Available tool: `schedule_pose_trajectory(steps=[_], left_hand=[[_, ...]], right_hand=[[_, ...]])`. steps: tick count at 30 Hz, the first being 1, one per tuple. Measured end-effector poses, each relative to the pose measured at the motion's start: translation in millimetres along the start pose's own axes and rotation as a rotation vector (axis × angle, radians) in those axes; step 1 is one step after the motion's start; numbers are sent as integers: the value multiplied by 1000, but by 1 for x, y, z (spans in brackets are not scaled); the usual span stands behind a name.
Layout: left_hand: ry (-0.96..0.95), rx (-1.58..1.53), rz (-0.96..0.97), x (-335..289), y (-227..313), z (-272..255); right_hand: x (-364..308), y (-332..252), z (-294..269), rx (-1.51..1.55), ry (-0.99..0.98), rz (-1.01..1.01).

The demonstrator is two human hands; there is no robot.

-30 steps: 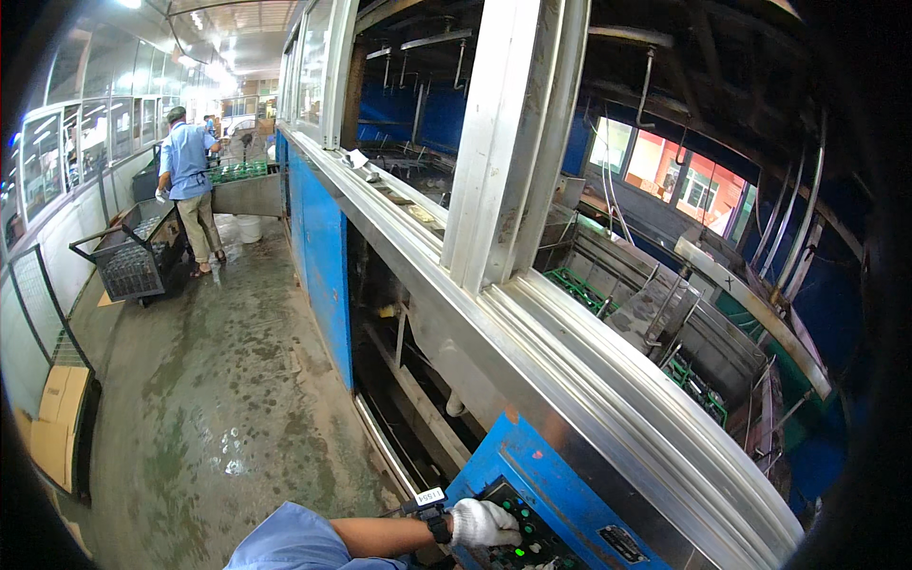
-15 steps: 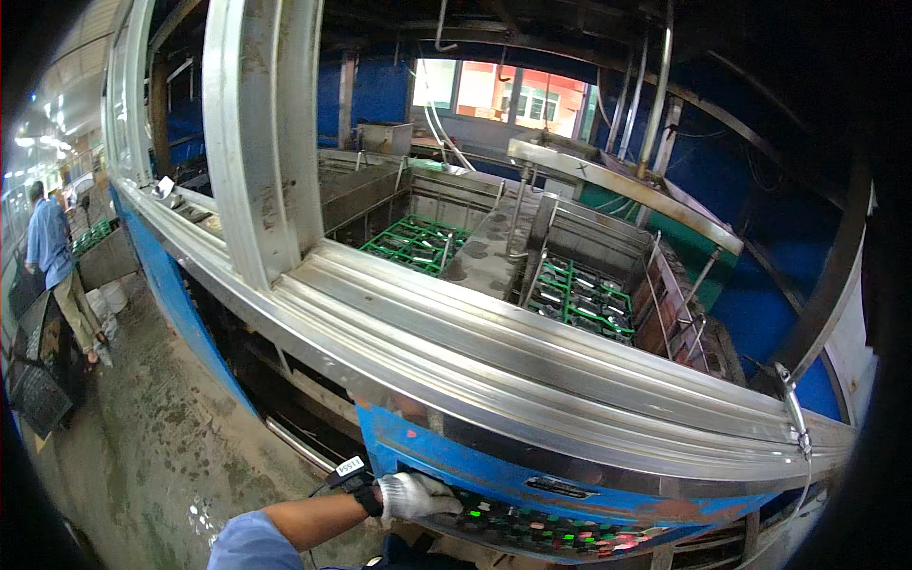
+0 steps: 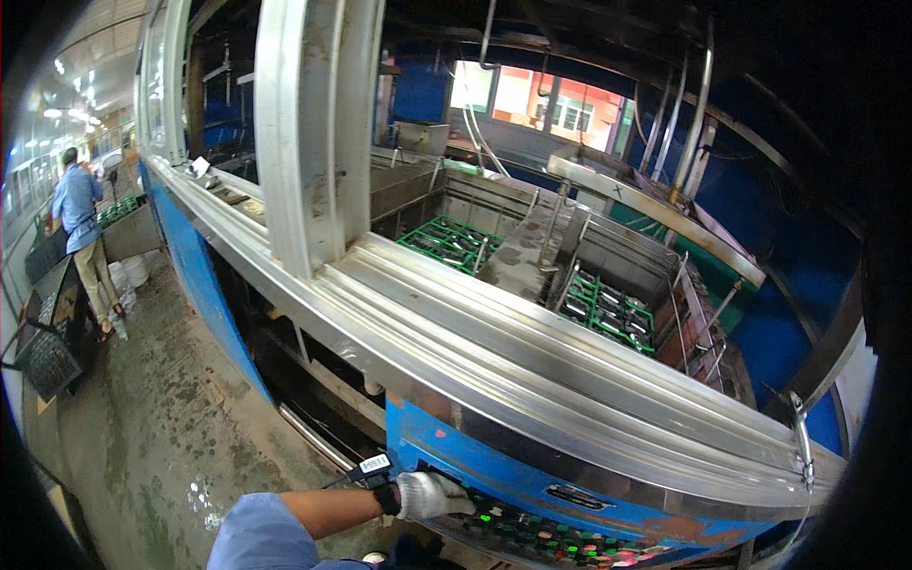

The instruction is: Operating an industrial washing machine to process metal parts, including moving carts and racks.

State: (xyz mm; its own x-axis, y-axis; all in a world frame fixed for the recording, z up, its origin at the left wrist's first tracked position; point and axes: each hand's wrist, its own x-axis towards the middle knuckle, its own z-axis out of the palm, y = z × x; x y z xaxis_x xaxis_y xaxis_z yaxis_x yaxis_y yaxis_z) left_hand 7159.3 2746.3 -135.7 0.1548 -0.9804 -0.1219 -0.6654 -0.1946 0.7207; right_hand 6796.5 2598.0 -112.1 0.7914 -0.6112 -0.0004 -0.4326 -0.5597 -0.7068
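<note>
My left hand (image 3: 432, 495), in a white knit glove, reaches the left end of a dark control panel (image 3: 556, 532) with rows of small buttons, some lit green or red. The fingers touch or nearly touch the panel's edge; their tips are hidden, so I cannot see whether they press or grip anything. A dark strap with a small black device and a white label (image 3: 376, 464) sits at my wrist. Around the panel is a blue metal housing (image 3: 475, 446). My right hand is out of view.
Above the panel runs a wide aluminium rail (image 3: 532, 380) with an upright post (image 3: 313, 142). Behind it, tanks hold green racks (image 3: 456, 243) of metal parts. A person (image 3: 81, 228) in a blue shirt stands far left. A bent handle with cord (image 3: 805, 446) hangs at right.
My view has turned slightly left, so the scene sits farther right in the picture. My left hand stays at the same end of the panel. The distant person's arm is now raised.
</note>
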Motion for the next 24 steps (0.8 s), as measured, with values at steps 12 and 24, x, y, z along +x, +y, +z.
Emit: schedule_pose_trajectory(steps=[12, 24], left_hand=[[87, 34, -78, -9, 27, -7], [345, 37, 45, -1, 4, 17]], right_hand=[[84, -150, 14, 475, -318, -336], [112, -160, 46, 353, -396, -345]])
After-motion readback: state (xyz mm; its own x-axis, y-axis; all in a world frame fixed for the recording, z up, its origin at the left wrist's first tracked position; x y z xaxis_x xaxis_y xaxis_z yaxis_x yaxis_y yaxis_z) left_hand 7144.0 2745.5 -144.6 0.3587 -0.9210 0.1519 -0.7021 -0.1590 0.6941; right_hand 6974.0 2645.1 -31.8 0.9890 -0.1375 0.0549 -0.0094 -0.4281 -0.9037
